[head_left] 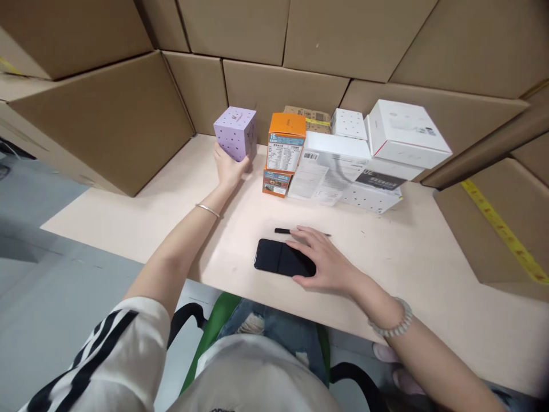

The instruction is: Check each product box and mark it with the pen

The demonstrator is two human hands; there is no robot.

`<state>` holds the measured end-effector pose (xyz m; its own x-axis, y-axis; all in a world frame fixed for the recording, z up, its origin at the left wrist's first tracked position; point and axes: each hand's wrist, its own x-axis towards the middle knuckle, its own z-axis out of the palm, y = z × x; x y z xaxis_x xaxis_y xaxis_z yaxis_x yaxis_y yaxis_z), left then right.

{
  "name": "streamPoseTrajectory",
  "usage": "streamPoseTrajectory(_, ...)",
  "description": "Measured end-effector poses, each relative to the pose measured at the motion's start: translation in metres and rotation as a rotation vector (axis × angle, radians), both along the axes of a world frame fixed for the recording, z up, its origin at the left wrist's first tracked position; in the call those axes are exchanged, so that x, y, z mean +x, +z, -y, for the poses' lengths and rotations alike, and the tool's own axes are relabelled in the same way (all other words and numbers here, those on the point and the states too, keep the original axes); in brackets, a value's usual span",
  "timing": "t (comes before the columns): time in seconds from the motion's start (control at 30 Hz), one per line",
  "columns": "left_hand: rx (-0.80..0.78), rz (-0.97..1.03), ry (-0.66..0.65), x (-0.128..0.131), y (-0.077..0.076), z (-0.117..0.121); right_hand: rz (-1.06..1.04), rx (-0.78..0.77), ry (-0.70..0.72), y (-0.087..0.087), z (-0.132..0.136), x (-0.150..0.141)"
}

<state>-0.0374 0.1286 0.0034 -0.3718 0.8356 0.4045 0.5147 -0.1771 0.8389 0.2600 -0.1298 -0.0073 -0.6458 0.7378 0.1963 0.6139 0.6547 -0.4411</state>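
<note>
My left hand (228, 167) is wrapped round the lower front of a purple spotted box (231, 137), thumb on its right side. The box stands upright at the back of the table. Nearer to me, my right hand (322, 258) grips the right end of a black smartphone (277, 257) lying flat, with the thumb at its near edge and fingers across its far side. Just beyond the phone lies a black pen (282, 231), partly hidden by my right fingers.
Right of the purple box, an orange box (286, 123) rests on another orange box (275, 183). Beside them are a white box (328, 171), a small spotted box (349, 123) and a large white box (405, 131) on top of others. Cardboard cartons (283, 86) wall in the table (240, 229).
</note>
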Motion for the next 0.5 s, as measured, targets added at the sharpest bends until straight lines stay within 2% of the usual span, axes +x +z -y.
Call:
streamPoseTrajectory(0.13, -0.008, -0.057, 0.015, -0.009, -0.001, 0.037, -0.018, 0.009, 0.002, -0.004, 0.0, 0.0)
streamPoseTrajectory(0.3, -0.026, -0.008, -0.031, -0.026, -0.005, 0.082, -0.025, -0.01, -0.027, -0.006, -0.002, 0.0)
streamPoseTrajectory(0.4, -0.023, 0.083, -0.104, -0.035, -0.005, 0.111, -0.063, 0.005, -0.104, -0.003, -0.006, 0.003)
streamPoseTrajectory(0.5, 0.016, 0.311, -0.156, -0.036, -0.002, 0.139, -0.101, 0.048, -0.221, -0.001, -0.012, 0.009)
